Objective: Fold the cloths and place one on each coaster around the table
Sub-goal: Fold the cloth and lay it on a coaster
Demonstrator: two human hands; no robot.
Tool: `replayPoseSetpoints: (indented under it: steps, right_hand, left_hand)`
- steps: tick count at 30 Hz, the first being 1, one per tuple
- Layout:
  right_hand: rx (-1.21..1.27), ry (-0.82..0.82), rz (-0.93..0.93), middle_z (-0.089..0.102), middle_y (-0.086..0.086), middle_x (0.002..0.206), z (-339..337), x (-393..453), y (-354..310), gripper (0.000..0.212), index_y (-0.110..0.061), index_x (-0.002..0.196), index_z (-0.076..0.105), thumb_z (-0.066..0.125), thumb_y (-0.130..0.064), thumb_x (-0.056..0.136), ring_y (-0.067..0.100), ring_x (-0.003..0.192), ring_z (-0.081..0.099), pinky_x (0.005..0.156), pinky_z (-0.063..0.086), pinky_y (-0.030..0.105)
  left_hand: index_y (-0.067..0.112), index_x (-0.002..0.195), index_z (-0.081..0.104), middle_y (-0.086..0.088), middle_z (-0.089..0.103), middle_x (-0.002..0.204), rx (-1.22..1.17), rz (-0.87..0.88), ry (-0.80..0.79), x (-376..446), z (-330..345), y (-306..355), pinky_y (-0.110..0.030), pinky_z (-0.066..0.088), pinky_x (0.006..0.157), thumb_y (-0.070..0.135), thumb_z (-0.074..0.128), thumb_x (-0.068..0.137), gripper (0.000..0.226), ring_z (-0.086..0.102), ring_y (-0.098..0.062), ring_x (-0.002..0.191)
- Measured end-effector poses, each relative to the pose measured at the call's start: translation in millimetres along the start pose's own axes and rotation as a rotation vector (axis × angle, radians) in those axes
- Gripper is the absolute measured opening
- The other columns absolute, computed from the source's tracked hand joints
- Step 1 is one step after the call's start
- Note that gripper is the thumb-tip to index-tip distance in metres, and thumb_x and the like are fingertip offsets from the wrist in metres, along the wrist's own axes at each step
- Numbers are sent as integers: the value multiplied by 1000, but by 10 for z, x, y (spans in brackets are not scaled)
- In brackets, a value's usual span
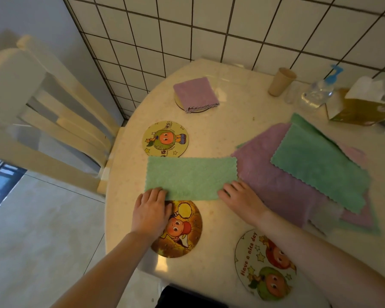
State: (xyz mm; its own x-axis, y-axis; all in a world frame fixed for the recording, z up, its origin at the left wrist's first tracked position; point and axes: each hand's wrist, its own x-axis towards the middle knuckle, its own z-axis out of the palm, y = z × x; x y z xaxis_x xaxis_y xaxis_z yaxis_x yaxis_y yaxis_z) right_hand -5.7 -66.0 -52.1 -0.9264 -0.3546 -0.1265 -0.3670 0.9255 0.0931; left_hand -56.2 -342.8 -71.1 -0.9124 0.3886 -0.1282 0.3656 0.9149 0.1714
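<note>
Four coasters are seen on the worktop (242, 130). One purple folded cloth (196, 94) is already laid on the far coaster (200, 110). The coaster with the green fruit (165, 138), the orange coaster (180, 230) and the white coaster (262, 265) are still bare.

A green cloth (191, 177) is laid flat near the middle of the worktop, just past the orange coaster. It looks folded once into a long strip. Its long side runs from left to right, and its near edge is turned to the person.

The near left corner is pressed by the fingers of the left hand (150, 211). The near right corner is touched by the right hand (240, 198). Whether either grip is pinched on the edge or only laid flat on it cannot be told.

The cloth is likely soft, light and floppy, so it will bend with ease and may slip on the smooth worktop. It is best held at the two corners of one short end, then brought over to the other short end.

A pile of cloths (298, 170) is waiting to the right.
</note>
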Motion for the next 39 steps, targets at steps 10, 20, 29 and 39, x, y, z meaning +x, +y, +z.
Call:
replayPoseSetpoints:
  steps: [10, 20, 29, 39]
  right_hand:
    - [223, 331, 20, 61, 2, 79, -300, -709, -1004, 29, -12, 108, 51, 47, -6, 80, 19, 67, 60, 56, 53, 29]
    - [178, 81, -79, 59, 6, 125, -28, -930, -937, 66, -10, 125, 54, 76, -1, 64, 20, 113, 56, 92, 50, 31]
    - [308, -126, -187, 56, -3, 130, 32, -716, -707, 53, -19, 131, 49, 65, -14, 81, 12, 115, 55, 95, 48, 27]
    - [1091, -112, 546, 65, 6, 77, -29, -28, -548, 25, -8, 82, 61, 60, -32, 90, 19, 67, 60, 62, 48, 31]
  left_hand:
    - [19, 126, 60, 1, 63, 126, -65, 563, 50, -410, 172, 543, -36, 41, 103, 41, 58, 78, 53, 58, -23, 119]
    - [22, 112, 70, 5, 67, 120, -30, 897, 35, -780, 256, -14, -34, 51, 94, 38, 69, 75, 40, 61, -17, 116]
    - [23, 121, 65, 8, 68, 115, -592, 355, -317, -708, -28, -3, -21, 45, 92, 40, 43, 97, 36, 62, -5, 104]
    - [18, 75, 64, 1, 64, 65, -1127, -480, -228, -361, -104, 98, -35, 48, 54, 27, 61, 92, 20, 62, -16, 61]
